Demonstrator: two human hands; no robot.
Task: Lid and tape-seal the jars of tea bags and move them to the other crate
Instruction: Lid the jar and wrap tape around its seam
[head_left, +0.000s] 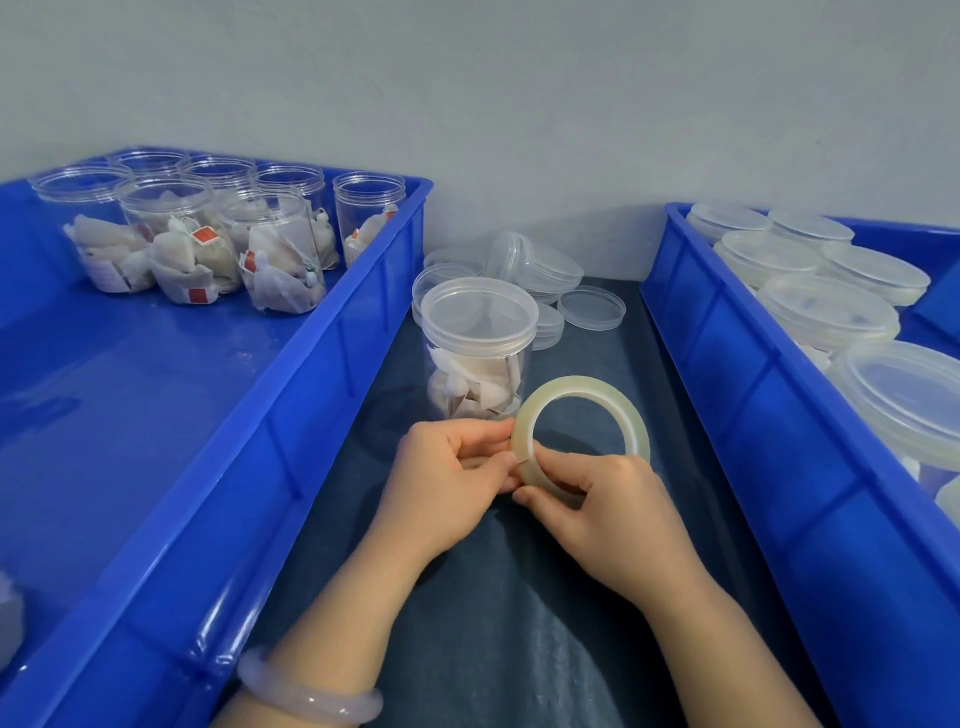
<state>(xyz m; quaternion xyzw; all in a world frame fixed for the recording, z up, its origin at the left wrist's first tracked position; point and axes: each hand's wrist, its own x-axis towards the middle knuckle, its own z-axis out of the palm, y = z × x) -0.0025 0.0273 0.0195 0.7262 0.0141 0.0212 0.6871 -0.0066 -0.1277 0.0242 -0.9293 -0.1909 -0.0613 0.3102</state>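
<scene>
Dark mat; left hand, right hand pinch tape roll; red tags unreadable.

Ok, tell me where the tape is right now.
Head view, centre: the left hand and right hand hold the tape just in front of the lidded jar, over the mat between the left crate and right crate.

— Can any writing be read?
— None. The tags on the tea bags in the open jars, far up and left of the left hand, are red-orange squares; their marks are too small to read.
— And the tape roll pinched by that hand and the right hand?
— Nothing legible on it.
</scene>
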